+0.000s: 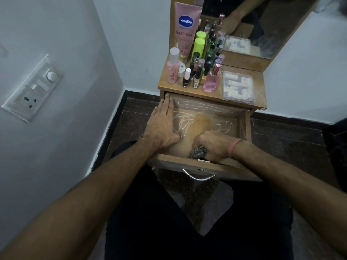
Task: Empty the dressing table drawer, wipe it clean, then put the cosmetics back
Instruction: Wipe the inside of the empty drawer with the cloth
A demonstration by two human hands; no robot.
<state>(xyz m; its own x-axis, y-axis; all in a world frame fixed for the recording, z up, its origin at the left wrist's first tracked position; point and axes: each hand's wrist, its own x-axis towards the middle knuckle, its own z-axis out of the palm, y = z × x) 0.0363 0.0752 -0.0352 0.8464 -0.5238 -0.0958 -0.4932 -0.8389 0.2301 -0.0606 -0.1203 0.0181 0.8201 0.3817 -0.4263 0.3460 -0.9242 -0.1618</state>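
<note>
The wooden drawer of the dressing table is pulled out and holds no cosmetics; white streaks cover its bottom. My left hand lies flat, fingers together, along the drawer's left wall. My right hand presses a dark grey patterned cloth onto the drawer floor near the front edge. On the table top stand a pink Vaseline tube, a pink bottle, green-capped bottles, several small perfume and polish bottles, a pink perfume flask and a clear plastic box.
A mirror stands behind the table top and reflects the bottles. A switch and socket panel is on the left wall. The drawer's metal handle hangs over my dark-trousered legs. Dark speckled floor lies on both sides.
</note>
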